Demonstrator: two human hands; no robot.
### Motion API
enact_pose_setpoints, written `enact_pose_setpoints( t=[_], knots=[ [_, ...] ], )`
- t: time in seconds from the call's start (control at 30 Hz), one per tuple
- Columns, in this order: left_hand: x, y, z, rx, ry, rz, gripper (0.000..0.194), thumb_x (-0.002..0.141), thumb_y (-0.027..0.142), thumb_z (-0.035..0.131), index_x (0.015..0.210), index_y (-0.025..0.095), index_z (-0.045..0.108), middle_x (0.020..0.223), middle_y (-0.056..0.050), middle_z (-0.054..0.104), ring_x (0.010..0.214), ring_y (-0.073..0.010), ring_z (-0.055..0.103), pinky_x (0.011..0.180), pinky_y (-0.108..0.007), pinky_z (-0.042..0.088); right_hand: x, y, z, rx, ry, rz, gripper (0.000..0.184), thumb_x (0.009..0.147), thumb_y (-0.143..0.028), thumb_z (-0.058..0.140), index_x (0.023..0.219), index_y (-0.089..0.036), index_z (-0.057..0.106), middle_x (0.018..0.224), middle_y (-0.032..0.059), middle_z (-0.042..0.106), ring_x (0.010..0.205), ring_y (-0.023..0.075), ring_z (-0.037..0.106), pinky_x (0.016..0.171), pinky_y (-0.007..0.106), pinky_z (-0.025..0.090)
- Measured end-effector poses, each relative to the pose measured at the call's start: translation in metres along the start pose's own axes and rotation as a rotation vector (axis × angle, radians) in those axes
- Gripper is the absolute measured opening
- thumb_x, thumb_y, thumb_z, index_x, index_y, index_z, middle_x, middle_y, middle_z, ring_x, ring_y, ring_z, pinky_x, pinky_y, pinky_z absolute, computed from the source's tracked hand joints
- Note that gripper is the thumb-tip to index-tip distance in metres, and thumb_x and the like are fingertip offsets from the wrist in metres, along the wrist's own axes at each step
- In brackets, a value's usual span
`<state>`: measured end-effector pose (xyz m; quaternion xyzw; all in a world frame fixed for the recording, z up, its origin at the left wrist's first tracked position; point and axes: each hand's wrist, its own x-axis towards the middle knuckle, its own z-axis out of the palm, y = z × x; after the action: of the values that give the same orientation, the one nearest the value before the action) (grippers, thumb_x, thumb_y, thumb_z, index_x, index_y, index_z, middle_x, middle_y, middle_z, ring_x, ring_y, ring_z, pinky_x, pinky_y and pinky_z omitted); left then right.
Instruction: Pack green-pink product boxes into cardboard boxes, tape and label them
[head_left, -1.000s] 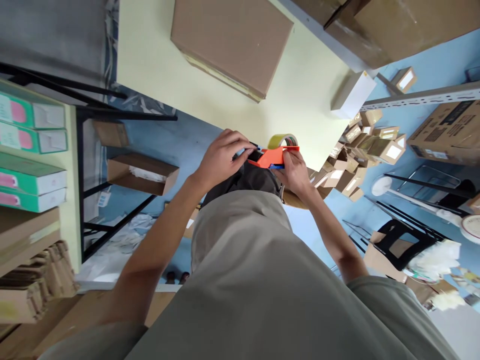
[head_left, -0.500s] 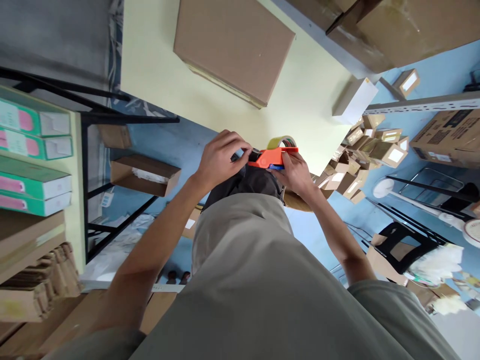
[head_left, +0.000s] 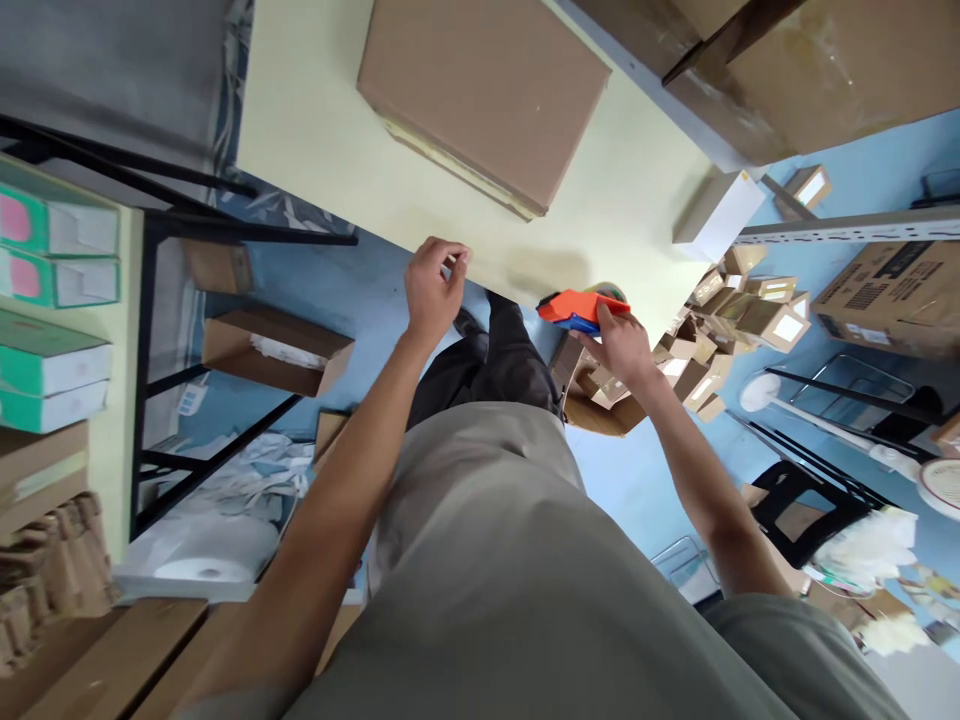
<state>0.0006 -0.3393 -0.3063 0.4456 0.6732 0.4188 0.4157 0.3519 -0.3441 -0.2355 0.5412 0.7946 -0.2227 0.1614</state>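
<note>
My right hand (head_left: 624,346) is closed around the handle of an orange and blue tape dispenser (head_left: 577,308), at the table's near edge. The dispenser's black end points left, and its tape roll (head_left: 611,291) shows partly behind the orange body. My left hand (head_left: 437,285) is apart from the dispenser, beside the table edge, its thumb and fingers drawn together in a pinch. Whatever it may hold is too small to make out. Beyond both hands, a closed brown cardboard box (head_left: 484,95) lies on the pale yellow table (head_left: 300,130).
A small white box (head_left: 716,215) stands at the table's right end. Many small cartons (head_left: 750,310) are heaped on the right. An open carton (head_left: 277,350) sits below left, near a black metal frame (head_left: 142,370). Green boxes (head_left: 75,225) fill the left shelf.
My hands have moved apart: the left one has left the dispenser's black end and gone up and left. The right hand has carried the dispenser rightward and turned it slightly.
</note>
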Motion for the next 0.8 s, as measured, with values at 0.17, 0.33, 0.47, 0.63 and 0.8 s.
enact_pose_setpoints(
  t=[0.17, 0.33, 0.47, 0.63, 0.8],
  knots=[
    [0.038, -0.026, 0.031, -0.126, 0.076, -0.043, 0.053, 0.095, 0.086, 0.070, 0.107, 0.035, 0.079, 0.125, -0.009, 0.076, 0.123, -0.0318, 0.071, 0.102, -0.046, 0.058, 0.055, 0.003, 0.011, 0.015, 0.173, 0.053, 0.064, 0.119, -0.063, 0.036, 0.144, -0.009, 0.058, 0.116, 0.0256, 0.081, 0.110, 0.0396, 0.078, 0.105, 0.059, 0.061],
    [0.070, -0.040, 0.047, -0.151, 0.189, -0.050, 0.063, 0.093, 0.092, 0.066, 0.110, 0.034, 0.080, 0.132, -0.011, 0.076, 0.134, -0.0336, 0.067, 0.109, -0.051, 0.058, 0.091, 0.007, 0.021, 0.014, 0.278, 0.058, 0.065, 0.121, -0.061, 0.025, 0.146, -0.010, 0.056, 0.116, 0.0234, 0.080, 0.109, 0.0379, 0.079, 0.106, 0.061, 0.061],
    [0.082, -0.051, 0.060, -0.199, 0.110, -0.114, 0.069, 0.091, 0.094, 0.068, 0.130, 0.039, 0.081, 0.141, -0.008, 0.076, 0.148, -0.0362, 0.062, 0.112, -0.052, 0.058, 0.099, 0.001, 0.030, -0.012, 0.290, 0.096, 0.064, 0.122, -0.059, 0.027, 0.154, -0.010, 0.051, 0.125, 0.0251, 0.079, 0.114, 0.0378, 0.079, 0.109, 0.060, 0.059],
    [0.090, -0.042, 0.095, -0.215, 0.114, -0.176, 0.084, 0.101, 0.096, 0.049, 0.162, 0.039, 0.063, 0.152, -0.009, 0.072, 0.148, -0.0331, 0.067, 0.117, -0.053, 0.060, 0.093, -0.008, 0.035, 0.036, 0.282, 0.120, 0.059, 0.121, -0.055, 0.032, 0.154, -0.010, 0.053, 0.120, 0.0240, 0.082, 0.112, 0.0373, 0.079, 0.112, 0.059, 0.057],
    [0.107, -0.003, 0.130, -0.265, 0.113, -0.170, 0.082, 0.105, 0.087, 0.057, 0.169, 0.037, 0.050, 0.167, -0.010, 0.059, 0.169, -0.0353, 0.046, 0.130, -0.058, 0.053, 0.082, -0.025, 0.028, 0.093, 0.250, 0.138, 0.048, 0.121, -0.047, 0.041, 0.147, -0.011, 0.057, 0.110, 0.0197, 0.083, 0.110, 0.0364, 0.079, 0.114, 0.059, 0.055]
  ],
)
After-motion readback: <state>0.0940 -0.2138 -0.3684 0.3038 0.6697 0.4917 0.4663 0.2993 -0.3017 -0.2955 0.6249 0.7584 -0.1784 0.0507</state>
